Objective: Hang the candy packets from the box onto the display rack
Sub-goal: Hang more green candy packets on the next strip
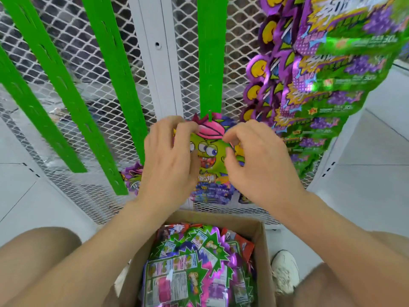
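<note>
Your left hand [170, 156] and right hand [259, 160] both pinch one candy packet [209, 149] by its sides, at the bottom end of the green rack strip [212, 63].

Both hands [170, 156] [259, 160] pinch a candy packet [209, 151] at the green strip's hook [209, 117].

One packet [209, 149] at the rack [212, 63], many more in the box [263, 235].
The packet, with a green cartoon face and pink cap, is upright against the rack's green strip, its top at a small green hook [209, 117]. The open cardboard box below is full of packets [194, 262] lying mostly back side up.
</note>
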A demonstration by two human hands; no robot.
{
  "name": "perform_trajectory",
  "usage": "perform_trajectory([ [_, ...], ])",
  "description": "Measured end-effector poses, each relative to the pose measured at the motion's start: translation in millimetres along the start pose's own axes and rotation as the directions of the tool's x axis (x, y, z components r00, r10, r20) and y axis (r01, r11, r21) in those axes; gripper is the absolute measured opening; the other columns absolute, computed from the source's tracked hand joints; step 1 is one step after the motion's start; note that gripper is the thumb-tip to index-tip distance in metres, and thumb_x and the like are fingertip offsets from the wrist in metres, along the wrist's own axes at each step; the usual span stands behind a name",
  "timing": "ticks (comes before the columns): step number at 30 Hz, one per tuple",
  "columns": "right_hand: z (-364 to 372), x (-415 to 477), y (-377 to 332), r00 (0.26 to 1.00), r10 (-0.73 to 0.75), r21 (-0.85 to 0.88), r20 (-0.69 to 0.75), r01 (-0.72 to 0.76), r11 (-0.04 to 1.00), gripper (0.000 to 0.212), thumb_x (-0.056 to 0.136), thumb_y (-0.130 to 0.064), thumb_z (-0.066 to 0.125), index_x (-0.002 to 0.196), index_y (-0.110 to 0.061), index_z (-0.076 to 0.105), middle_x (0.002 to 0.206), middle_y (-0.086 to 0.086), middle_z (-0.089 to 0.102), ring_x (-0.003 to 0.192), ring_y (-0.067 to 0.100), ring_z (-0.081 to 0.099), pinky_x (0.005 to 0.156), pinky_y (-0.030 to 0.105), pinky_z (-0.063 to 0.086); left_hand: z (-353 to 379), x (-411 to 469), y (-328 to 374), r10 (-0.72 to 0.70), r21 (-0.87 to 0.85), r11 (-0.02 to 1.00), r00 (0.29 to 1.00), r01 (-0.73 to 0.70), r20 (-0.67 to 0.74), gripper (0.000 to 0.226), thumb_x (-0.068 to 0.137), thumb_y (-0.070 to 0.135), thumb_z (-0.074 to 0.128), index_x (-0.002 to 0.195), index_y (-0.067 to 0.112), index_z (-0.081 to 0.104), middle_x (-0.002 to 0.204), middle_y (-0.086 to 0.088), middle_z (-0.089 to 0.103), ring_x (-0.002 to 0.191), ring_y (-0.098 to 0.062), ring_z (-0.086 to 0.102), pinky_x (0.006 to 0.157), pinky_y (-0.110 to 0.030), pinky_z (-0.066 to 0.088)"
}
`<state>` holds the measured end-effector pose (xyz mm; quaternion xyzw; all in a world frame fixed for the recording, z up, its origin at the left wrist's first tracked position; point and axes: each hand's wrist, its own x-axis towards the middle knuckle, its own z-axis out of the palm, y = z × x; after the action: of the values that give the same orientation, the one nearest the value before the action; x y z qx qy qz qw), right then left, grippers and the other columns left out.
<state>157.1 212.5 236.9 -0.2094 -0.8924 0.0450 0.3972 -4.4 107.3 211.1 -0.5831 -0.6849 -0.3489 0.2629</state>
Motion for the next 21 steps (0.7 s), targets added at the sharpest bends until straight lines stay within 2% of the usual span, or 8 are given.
perform_trajectory([
  [2,7.4,-12.9,2.3,0.946,0.102,0.064,0.307,-0.128,0.99,0.011,0.089,-0.021,0.067,0.1,-0.02,0.067,0.079,-0.005,0.068,0.08,0.021,0.064,0.078,0.039,0.055,13.2,-20.5,-0.3,0.02,0.038,0.999,0.991,-0.025,0.131,0.029,0.078,0.007,0.071,0.105,0.014,0.062,0.109,-0.009,0.056,0.1,-0.035,0.053,0.078,-0.046,0.042],
  [4,16.9,-27.1,7.3,0.784,0.102,-0.042,0.612,-0.097,0.994,0.01,0.089,-0.031,0.063,0.096,-0.024,0.066,0.073,-0.004,0.064,0.08,0.025,0.067,0.078,0.042,0.058,36.6,-47.2,-4.0,-0.044,0.063,0.998,0.869,0.015,0.493,0.022,0.077,0.016,0.07,0.095,0.023,0.059,0.097,-0.001,0.06,0.092,-0.032,0.06,0.072,-0.043,0.046],
  [7,28.7,-47.7,10.1,0.475,0.082,-0.164,0.876,0.134,0.977,0.019,0.095,-0.037,0.058,0.085,-0.022,0.052,0.077,-0.002,0.039,0.092,0.034,0.064,0.077,0.045,0.058,78.9,-100.6,-14.2,-0.175,0.152,0.984,0.401,0.088,0.899,0.016,0.085,0.025,0.068,0.088,0.027,0.052,0.091,-0.002,0.064,0.088,-0.031,0.069,0.068,-0.042,0.056],
  [9,35.1,-57.3,11.2,0.32,0.07,-0.147,0.945,0.223,0.964,0.038,0.099,-0.036,0.057,0.073,-0.022,0.033,0.077,0.0,0.032,0.09,0.034,0.059,0.07,0.039,0.052,102.5,-138.8,-21.2,-0.167,0.161,0.985,0.121,0.061,0.979,0.016,0.091,0.032,0.068,0.094,0.02,0.057,0.102,-0.011,0.064,0.095,-0.033,0.067,0.074,-0.043,0.058],
  [11,42.9,-63.6,12.1,0.246,0.048,-0.116,0.968,0.271,0.956,0.04,0.102,-0.03,0.055,0.072,-0.021,0.03,0.08,0.002,0.035,0.084,0.031,0.055,0.065,0.037,0.048,119.3,-173.9,-27.9,-0.183,0.187,0.979,-0.054,0.076,0.982,0.038,0.097,0.034,0.068,0.123,0.008,0.057,0.122,-0.017,0.063,0.109,-0.036,0.064,0.084,-0.043,0.056],
  [13,53.4,-68.4,15.2,0.23,0.037,-0.102,0.972,0.276,0.956,0.035,0.102,-0.026,0.054,0.074,-0.02,0.034,0.082,0.005,0.04,0.073,0.028,0.055,0.062,0.038,0.05,131.8,-206.9,-37.9,-0.211,0.219,0.969,-0.078,0.117,0.974,0.069,0.097,0.042,0.072,0.144,0.002,0.042,0.136,-0.02,0.057,0.123,-0.039,0.059,0.098,-0.045,0.053],
  [16,65.8,-72.9,19.8,0.2,0.023,-0.077,0.979,0.268,0.96,0.035,0.103,-0.024,0.056,0.073,-0.017,0.038,0.077,0.005,0.042,0.065,0.028,0.052,0.059,0.04,0.048,147.3,-241.3,-53.6,-0.267,0.269,0.957,-0.028,0.105,0.963,0.108,0.091,0.05,0.078,0.162,0.0,0.015,0.158,-0.024,0.04,0.146,-0.045,0.041,0.117,-0.056,0.041],
  [21,74.5,-76.9,21.5,0.133,0.026,-0.069,0.991,0.327,0.943,0.037,0.106,-0.024,0.05,0.073,-0.02,0.033,0.079,0.004,0.039,0.065,0.023,0.052,0.057,0.035,0.045,156.5,-254.2,-58.2,-0.318,0.32,0.937,-0.04,0.137,0.947,0.121,0.091,0.044,0.081,0.166,0.001,-0.003,0.166,-0.02,0.03,0.153,-0.041,0.033,0.123,-0.059,0.031],
])
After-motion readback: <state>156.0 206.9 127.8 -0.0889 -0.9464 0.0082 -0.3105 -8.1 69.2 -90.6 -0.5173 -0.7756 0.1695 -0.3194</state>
